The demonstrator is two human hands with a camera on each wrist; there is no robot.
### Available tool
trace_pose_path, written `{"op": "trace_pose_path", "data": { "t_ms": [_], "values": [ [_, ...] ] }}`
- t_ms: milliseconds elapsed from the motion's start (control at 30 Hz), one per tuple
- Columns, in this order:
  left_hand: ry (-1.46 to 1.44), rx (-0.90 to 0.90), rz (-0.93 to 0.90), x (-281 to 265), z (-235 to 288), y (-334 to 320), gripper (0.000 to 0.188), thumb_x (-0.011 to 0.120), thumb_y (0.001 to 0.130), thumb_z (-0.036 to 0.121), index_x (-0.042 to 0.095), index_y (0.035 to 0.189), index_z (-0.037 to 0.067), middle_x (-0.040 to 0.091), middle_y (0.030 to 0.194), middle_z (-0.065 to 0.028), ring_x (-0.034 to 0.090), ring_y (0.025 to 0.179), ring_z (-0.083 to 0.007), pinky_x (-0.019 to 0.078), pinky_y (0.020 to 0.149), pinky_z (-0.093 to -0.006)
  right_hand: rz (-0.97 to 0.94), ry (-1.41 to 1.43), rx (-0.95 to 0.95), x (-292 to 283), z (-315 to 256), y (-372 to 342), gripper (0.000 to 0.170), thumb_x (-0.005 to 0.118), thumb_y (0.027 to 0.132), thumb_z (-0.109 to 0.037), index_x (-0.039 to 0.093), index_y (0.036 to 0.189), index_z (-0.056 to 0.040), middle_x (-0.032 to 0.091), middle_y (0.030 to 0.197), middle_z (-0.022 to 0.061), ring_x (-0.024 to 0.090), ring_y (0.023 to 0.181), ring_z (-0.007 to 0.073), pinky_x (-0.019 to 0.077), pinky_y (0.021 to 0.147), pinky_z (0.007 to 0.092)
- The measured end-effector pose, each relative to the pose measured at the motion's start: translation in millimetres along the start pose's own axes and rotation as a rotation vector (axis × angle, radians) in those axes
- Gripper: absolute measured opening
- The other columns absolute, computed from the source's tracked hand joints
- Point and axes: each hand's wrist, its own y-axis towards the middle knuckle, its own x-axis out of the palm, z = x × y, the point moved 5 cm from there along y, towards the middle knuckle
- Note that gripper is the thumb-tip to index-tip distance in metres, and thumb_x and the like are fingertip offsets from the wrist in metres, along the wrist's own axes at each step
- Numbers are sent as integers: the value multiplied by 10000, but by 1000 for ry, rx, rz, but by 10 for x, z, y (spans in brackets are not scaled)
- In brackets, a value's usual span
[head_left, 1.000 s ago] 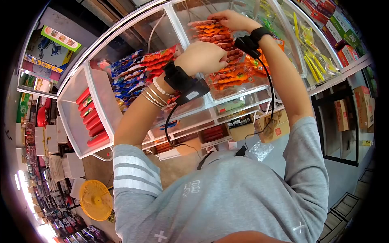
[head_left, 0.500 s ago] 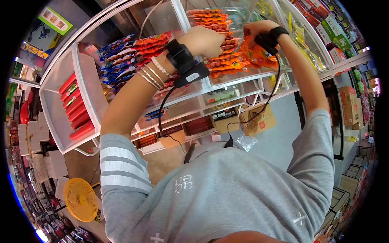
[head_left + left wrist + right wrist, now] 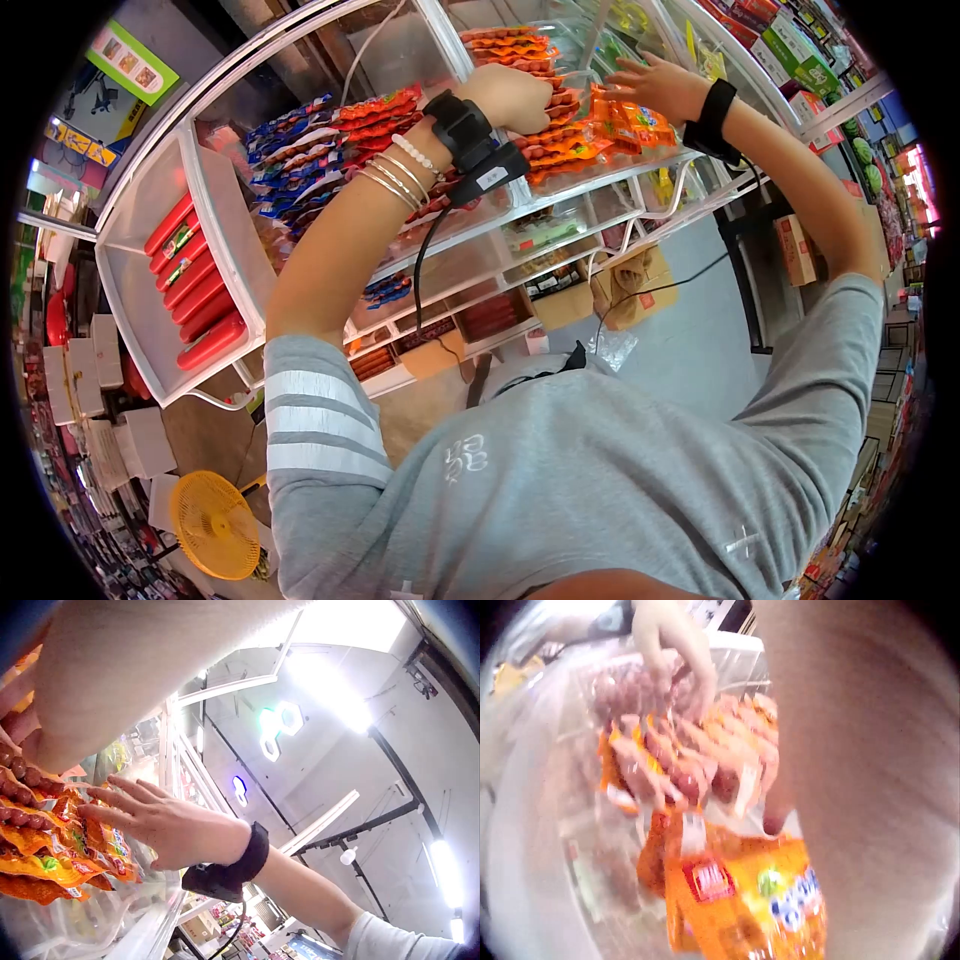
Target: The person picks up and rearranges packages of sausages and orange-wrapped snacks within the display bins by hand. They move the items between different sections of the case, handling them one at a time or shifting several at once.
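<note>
Inside a glass-sided case, orange packs of small sausages (image 3: 560,150) stand in a tight slanting row. My left hand (image 3: 510,98) is over the middle of this row, and in the right wrist view the left hand's thumb and fingers (image 3: 697,667) pinch the top edge of one pack. To the right of the row, more orange packs (image 3: 632,125) lie flat with their printed fronts up. My right hand (image 3: 665,88) is just above and beyond these, its fingers (image 3: 112,799) straight and spread, with nothing in them.
Blue and red packs (image 3: 330,150) fill the compartment left of a white divider (image 3: 447,42). Large red sausages (image 3: 190,270) lie in the end compartment. Yellow packs (image 3: 712,65) stand on the right. A white frame rail (image 3: 400,248) runs along the near edge, and a yellow fan (image 3: 215,525) is low at left.
My right hand has moved from the row's far end over to the flat orange packs, then opened and drawn slightly right. My left hand stays at the row.
</note>
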Motion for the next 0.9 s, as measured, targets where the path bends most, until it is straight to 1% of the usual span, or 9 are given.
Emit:
{"op": "trace_pose_path", "data": {
  "t_ms": [133, 267, 333, 400, 567, 600, 633, 800, 900],
  "values": [
    [10, 15, 6, -36, 46, -21, 255, 509, 717, 273, 665, 757, 75, 640, 698, -105, 631, 666, -282, 497, 603, -389, -437, 229, -55, -122, -49, 149, 1077, 817, 480, -368, 271, 1390, -185, 274, 1447, 51, 221, 1353, 209, 167, 1113, 429],
    [10, -7, -39, -135, 86, -67, 278, 510, 733, 291, 668, 797, 71, 645, 719, -110, 633, 678, -287, 497, 610, -386, -417, 500, 12, 1, -21, 369, 1160, 858, 326, -472, 342, 1315, -158, 305, 1421, 78, 251, 1335, 210, 99, 1126, 460],
    [7, 0, -40, -102, 52, -37, 277, 517, 731, 291, 667, 785, 66, 644, 716, -117, 633, 678, -289, 498, 613, -385, -341, 480, -1, -80, 5, 409, 1145, 861, 300, -469, 368, 1286, -160, 366, 1372, 98, 311, 1299, 214, 168, 1098, 455],
    [13, 12, -28, -75, 59, -23, 279, 522, 729, 294, 667, 776, 60, 641, 711, -122, 632, 674, -288, 497, 611, -385, -517, 471, 3, 5, -11, 430, 1157, 864, 278, -466, 374, 1281, -164, 419, 1318, 88, 396, 1219, 220, 258, 1023, 443],
    [-4, -6, -77, -103, 71, -39, 283, 522, 735, 297, 652, 749, 46, 640, 714, -135, 632, 678, -296, 495, 619, -391, -475, 582, 77, 118, 66, 288, 1144, 878, 325, -368, 355, 1296, -63, 568, 1058, 110, 517, 1026, 255, 346, 900, 408],
    [-35, -30, -101, -105, 66, -54, 289, 525, 737, 300, 646, 761, 39, 642, 727, -142, 632, 686, -302, 495, 628, -397, -493, 634, 132, 86, 122, 259, 999, 867, 373, -293, 400, 1224, -55, 583, 1015, 134, 536, 1006, 284, 387, 861, 410],
    [-10, -2, -53, -127, 71, -62, 339, 525, 749, 302, 604, 933, 28, 645, 780, -164, 632, 733, -324, 493, 669, -408, -510, 682, 188, 32, 183, 240, 856, 856, 421, -217, 445, 1152, -46, 598, 972, 159, 554, 986, 312, 428, 821, 411],
    [-129, -38, -120, -194, 62, -77, 514, 521, 797, 311, 418, 1207, 17, 635, 889, -208, 625, 817, -348, 487, 741, -409, -584, 778, 202, -111, 93, 106, 676, 826, 472, -155, 517, 1052, 1, 576, 1008, 188, 540, 997, 347, 449, 792, 412],
    [-478, 56, -87, -230, 44, -49, 473, 542, 879, 197, 361, 1282, 28, 574, 1127, -149, 573, 1007, -233, 469, 828, -315, -561, 803, 168, -249, 163, 112, 666, 774, 576, -174, 491, 1146, 21, 543, 1057, 209, 536, 1017, 355, 451, 840, 408]
  ]
}}
